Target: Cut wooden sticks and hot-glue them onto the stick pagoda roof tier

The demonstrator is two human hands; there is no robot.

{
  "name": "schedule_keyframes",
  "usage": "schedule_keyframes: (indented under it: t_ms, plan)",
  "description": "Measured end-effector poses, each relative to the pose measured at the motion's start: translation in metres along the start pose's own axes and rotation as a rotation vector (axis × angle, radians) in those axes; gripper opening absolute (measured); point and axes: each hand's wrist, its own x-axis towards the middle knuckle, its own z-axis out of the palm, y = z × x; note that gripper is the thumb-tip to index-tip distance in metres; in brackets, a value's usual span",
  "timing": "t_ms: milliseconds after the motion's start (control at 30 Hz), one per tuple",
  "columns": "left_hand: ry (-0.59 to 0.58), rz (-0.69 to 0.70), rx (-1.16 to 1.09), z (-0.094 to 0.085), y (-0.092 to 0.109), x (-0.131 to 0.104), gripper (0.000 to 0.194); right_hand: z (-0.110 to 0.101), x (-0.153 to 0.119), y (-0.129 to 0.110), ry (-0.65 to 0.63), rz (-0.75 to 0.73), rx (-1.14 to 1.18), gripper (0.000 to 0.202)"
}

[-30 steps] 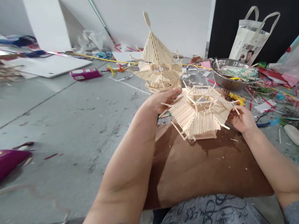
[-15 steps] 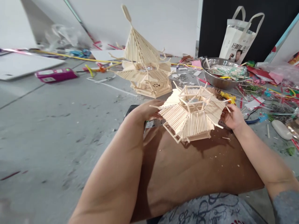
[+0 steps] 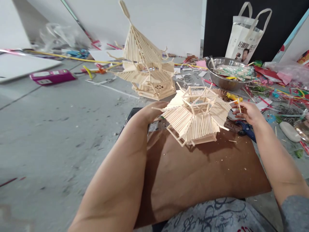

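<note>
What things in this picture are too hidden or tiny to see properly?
All in the head view:
Left hand: partly hidden behind the near stick model.
Black object: mostly covered by the left forearm.
White board: cut off by the left edge.
Some pieces in the metal bowl: too small to name.

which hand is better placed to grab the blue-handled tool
Right, most likely: the right hand is close to the blue-handled tool, while the left hand is across the stick model.

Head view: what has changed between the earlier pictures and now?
The right hand moved outward from the near stick model, exposing more of a blue-handled tool; whether contact remains is unclear. The left hand is lower. The model stayed in place.
</note>
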Motion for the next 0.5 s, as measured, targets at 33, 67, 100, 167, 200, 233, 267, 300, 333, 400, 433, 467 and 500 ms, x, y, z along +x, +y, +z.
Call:
schedule_keyframes:
  t_ms: [33, 67, 100, 167, 200, 233, 267, 300, 333, 400, 433, 467, 500]
  plan:
    - [-0.065, 0.006, -0.014, 0.000, -0.001, 0.000, 0.031, -0.008, 0.001, -0.002, -0.010, -0.005, -0.100, 0.011]
    - [-0.112, 0.009, -0.012, 0.000, -0.001, 0.000, 0.029, -0.015, 0.001, -0.003, -0.027, -0.007, -0.207, 0.010]
    - [-0.149, 0.011, -0.002, 0.000, -0.002, 0.001, 0.029, -0.021, 0.000, -0.004, -0.051, -0.003, -0.315, 0.009]
    - [-0.183, 0.011, 0.048, 0.000, -0.006, 0.004, 0.028, -0.029, -0.002, -0.005, -0.104, 0.013, -0.506, 0.010]
    - [-0.180, 0.013, 0.086, 0.000, -0.009, 0.006, 0.027, -0.030, -0.003, -0.005, -0.127, 0.025, -0.561, 0.012]
    - [-0.172, 0.015, 0.128, 0.000, -0.012, 0.008, 0.026, -0.029, -0.005, -0.005, -0.160, 0.037, -0.618, 0.014]
    - [-0.166, 0.021, 0.171, 0.000, -0.016, 0.010, 0.026, -0.027, -0.007, -0.004, -0.213, 0.042, -0.722, 0.016]
    - [-0.158, 0.028, 0.213, 0.001, -0.021, 0.013, 0.027, -0.023, -0.009, -0.003, -0.277, 0.036, -0.860, 0.018]
    - [-0.152, 0.035, 0.255, 0.002, -0.025, 0.016, 0.028, -0.018, -0.010, -0.002, -0.345, 0.023, -1.014, 0.021]
    - [-0.128, 0.048, 0.339, 0.004, -0.033, 0.021, 0.032, -0.007, -0.011, 0.000, -0.447, -0.017, -1.300, 0.023]
    - [-0.116, 0.053, 0.381, 0.005, -0.036, 0.023, 0.034, -0.002, -0.011, 0.001, -0.468, -0.036, -1.392, 0.023]
    - [-0.102, 0.060, 0.418, 0.006, -0.038, 0.025, 0.036, 0.001, -0.011, 0.001, -0.468, -0.049, -1.433, 0.021]
    - [-0.089, 0.066, 0.454, 0.007, -0.039, 0.026, 0.037, 0.003, -0.012, 0.000, -0.461, -0.058, -1.451, 0.020]
